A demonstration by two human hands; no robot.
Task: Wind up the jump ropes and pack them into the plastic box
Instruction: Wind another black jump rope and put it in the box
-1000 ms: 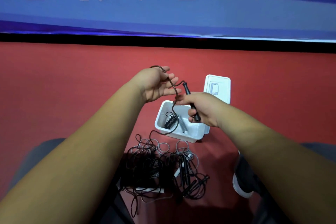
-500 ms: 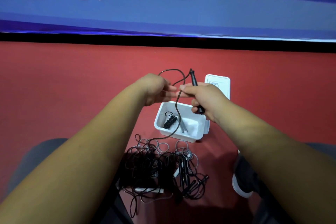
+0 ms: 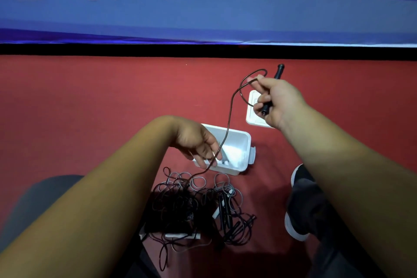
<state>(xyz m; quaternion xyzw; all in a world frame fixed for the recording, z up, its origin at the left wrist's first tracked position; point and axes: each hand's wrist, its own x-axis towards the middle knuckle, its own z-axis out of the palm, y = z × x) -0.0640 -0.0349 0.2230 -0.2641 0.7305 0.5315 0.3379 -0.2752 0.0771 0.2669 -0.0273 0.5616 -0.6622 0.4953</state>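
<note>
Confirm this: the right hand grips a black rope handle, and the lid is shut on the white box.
Wrong on the lid: the head view shows it off, lying on the red floor beyond the open white box. The right hand does grip the black handle.

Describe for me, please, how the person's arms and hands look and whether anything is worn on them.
The left forearm and right forearm are bare as far as the picture reaches, with no sleeve in view. The left hand and right hand wear no gloves. I see no watch, bracelet or ring, though the picture is too soft to rule out something small.
</note>
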